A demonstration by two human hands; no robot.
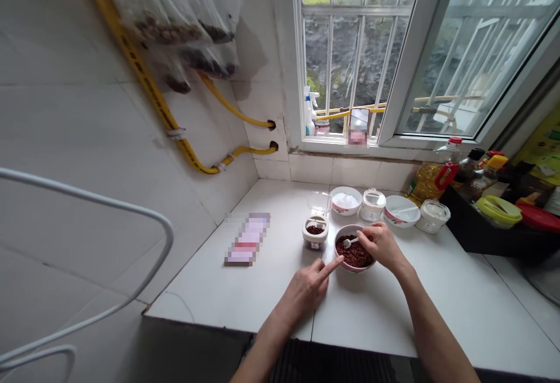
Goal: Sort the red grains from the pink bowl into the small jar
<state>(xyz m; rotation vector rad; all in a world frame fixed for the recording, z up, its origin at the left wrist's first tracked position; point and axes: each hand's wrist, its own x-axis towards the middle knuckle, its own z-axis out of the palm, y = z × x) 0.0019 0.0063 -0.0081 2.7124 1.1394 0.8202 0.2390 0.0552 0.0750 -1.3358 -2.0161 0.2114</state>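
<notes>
And there was the right hand (385, 247), fingers closed in a pinch on the handle of a small white spoon (347, 243), coming in over the far right rim of the bowl (355, 270)! The left hand (306, 285) had its index finger stretched out to the bowl's near left rim, apparently touching it, the other fingers curled under (whether they hid anything, nobody could tell from here). Inside, dark red bits (359, 256) covered the bottom, and the spoon's head lay over them. Here was the key line: the spoon's long axis ran roughly sideways, handle to the right, head to the left, pointing broadly toward the open jar (315, 244). That jar stood just left of the bowl, a touch farther back, with similar dark red bits inside; the left hand was the nearer one to it, the right across the bowl. Farther out, a bowl of white grains (345, 200), a white-lidded jar (373, 205), a second patterned bowl (401, 220) and another jar (434, 218) lined the back of the white counter (367, 313), an oil bottle (431, 182) behind them.
</notes>
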